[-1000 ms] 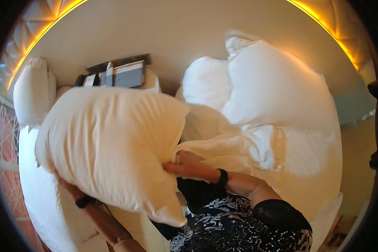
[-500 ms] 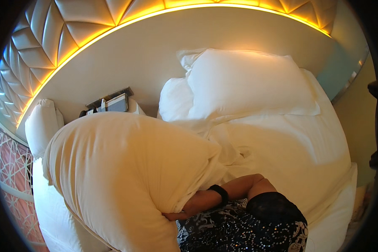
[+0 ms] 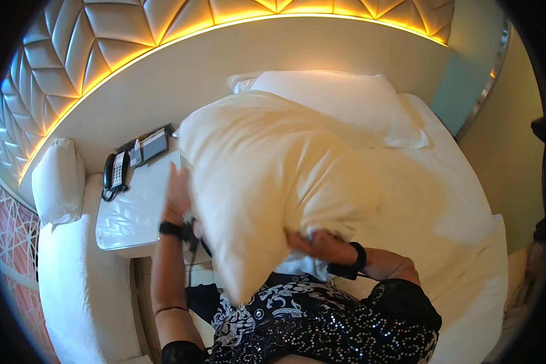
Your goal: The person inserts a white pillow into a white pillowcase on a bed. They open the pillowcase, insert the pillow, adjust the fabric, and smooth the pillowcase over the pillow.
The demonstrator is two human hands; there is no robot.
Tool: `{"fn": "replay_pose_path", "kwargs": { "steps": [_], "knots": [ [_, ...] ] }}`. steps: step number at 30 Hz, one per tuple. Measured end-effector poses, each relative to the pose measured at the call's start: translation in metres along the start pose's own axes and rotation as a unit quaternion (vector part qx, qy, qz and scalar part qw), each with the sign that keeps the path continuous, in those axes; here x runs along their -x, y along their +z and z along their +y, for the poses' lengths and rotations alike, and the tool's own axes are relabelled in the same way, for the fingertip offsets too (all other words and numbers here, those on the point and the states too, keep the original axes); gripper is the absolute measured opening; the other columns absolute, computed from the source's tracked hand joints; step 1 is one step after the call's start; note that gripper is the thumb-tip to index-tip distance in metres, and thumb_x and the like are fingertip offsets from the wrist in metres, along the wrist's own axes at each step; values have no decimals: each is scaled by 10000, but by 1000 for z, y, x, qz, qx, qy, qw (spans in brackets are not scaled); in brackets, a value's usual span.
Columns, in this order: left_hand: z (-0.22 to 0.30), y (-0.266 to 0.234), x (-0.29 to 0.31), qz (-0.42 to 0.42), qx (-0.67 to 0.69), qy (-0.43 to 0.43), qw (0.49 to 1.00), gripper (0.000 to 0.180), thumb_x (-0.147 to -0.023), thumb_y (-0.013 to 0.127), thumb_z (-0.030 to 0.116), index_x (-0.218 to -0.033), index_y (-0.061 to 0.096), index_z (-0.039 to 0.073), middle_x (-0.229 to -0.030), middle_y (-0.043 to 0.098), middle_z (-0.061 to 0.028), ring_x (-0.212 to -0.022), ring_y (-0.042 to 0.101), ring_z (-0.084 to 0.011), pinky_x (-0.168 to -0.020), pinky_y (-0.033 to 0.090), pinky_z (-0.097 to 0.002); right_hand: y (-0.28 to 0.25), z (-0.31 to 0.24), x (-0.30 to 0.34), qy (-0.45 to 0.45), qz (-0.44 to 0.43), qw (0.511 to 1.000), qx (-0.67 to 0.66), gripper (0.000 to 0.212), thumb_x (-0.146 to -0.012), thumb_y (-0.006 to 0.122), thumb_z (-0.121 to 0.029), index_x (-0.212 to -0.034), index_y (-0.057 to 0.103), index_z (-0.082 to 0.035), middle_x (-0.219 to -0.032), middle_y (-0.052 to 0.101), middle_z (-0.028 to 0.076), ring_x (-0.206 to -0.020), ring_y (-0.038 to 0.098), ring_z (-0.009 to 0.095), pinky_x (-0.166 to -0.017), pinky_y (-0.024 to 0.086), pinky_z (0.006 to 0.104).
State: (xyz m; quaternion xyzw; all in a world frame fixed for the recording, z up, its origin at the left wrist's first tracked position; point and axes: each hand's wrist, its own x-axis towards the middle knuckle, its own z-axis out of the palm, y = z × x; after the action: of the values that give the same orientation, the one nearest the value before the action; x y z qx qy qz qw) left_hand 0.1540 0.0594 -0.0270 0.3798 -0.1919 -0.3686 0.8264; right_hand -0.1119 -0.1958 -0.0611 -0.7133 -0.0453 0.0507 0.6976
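A large white pillow [image 3: 249, 164] in its case is held up in front of me, over the near left part of the bed. My right hand [image 3: 324, 244] is closed on the loose fabric at the pillow's lower right. Along the pillow's left side my left hand [image 3: 179, 191] is raised, fingers stretched upward and slightly blurred; whether it touches the case is hard to tell. Behind lies another white pillow [image 3: 340, 100] at the head of the bed, partly covered by the held one.
White sheeting covers the bed [image 3: 455, 206]. A glossy bedside table [image 3: 136, 209] at the left bears a black telephone [image 3: 116, 171] and a dark tray [image 3: 151, 145]. Farther left, a white pillow [image 3: 57, 182] stands on a second bed [image 3: 67, 273]. A padded headboard panel [image 3: 121, 27] glows above.
The pillow has moved right and up, uncovering the bedside table and telephone. My left hand has come into view beside it. My right hand has shifted right, still gripping fabric.
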Motion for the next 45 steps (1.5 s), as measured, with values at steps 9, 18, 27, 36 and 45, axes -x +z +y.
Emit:
{"fn": "replay_pose_path", "kwargs": {
  "steps": [9, 18, 27, 36, 45],
  "knots": [
    [-171, 57, 134, 91, 29, -224, 970, 611, -917, 422, 493, -1375, 324, 102, -1310, 479, -125, -1132, 507, -295, -936, 416, -454, 6, -13, 34, 42, 189, 971, 142, 242, -879, 544, -178, -760, 581, 29, -632, 563, 56, -603, 480, 120, -562, 411, 302],
    [-76, 129, 136, 177, 90, -123, 972, 347, -917, 459, 160, -1190, 502, -50, -1095, 615, -132, -901, 635, -176, -833, 505, -307, 61, -58, 2, -107, 132, 984, 59, 210, -898, 544, -195, -836, 603, -3, -688, 538, -9, -650, 482, 85, -603, 417, 246],
    [-82, 60, 175, 255, -102, -12, 961, 380, -881, 509, 107, -1241, 469, -7, -1153, 579, -119, -1030, 564, -195, -875, 451, -319, -49, -90, 64, 112, -110, 983, 90, 165, -817, 671, -183, -913, 645, -52, -801, 637, 4, -713, 573, 102, -621, 469, 262],
    [-101, 15, 210, 237, -160, -114, 951, 552, -859, 541, 427, -1295, 451, 102, -1090, 593, -65, -893, 600, -144, -642, 507, -258, -265, -214, 46, -232, 504, 832, -18, 251, -858, 626, -228, -987, 598, -15, -910, 625, 60, -785, 602, 164, -697, 504, 309],
    [-72, 6, 201, 327, -201, -121, 915, 627, -832, 558, 479, -1328, 415, 123, -1102, 583, -76, -870, 606, -190, -665, 517, -303, -268, -170, -40, -50, 553, 636, 536, 470, -848, 565, -428, -868, 617, 39, -781, 627, 220, -710, 614, 306, -650, 471, 431]
  ]
}}
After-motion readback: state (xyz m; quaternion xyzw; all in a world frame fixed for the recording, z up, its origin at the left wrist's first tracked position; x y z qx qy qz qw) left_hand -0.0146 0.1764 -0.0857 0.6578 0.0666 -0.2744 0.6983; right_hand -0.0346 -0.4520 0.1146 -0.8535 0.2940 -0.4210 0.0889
